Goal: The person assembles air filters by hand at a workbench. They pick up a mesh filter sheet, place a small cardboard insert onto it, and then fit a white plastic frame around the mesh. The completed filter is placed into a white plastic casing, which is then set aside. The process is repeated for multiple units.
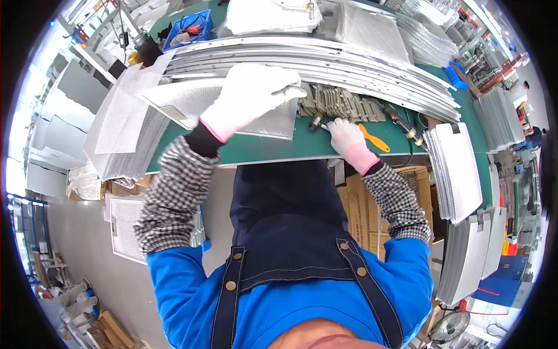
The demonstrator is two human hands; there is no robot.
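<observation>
My left hand (247,96), in a white glove, is above a silvery mesh panel (195,96) on the green bench. Its fingers are pinched together at the edge of a pile of small metal brackets (340,103); whether a bracket is between them I cannot make out. My right hand (347,138), also gloved, is closed round a hammer (375,138) with a dark head and an orange handle. The hammer lies low over the bench, its head just in front of the brackets. Another mesh sheet (273,125) lies flat below my left hand.
Long metal strips (349,67) run across the bench behind the brackets. A power screwdriver (404,125) lies to the right, before a stack of white panels (456,168). Mesh sheets (125,128) are piled at the left; a blue bin (192,29) stands farther back.
</observation>
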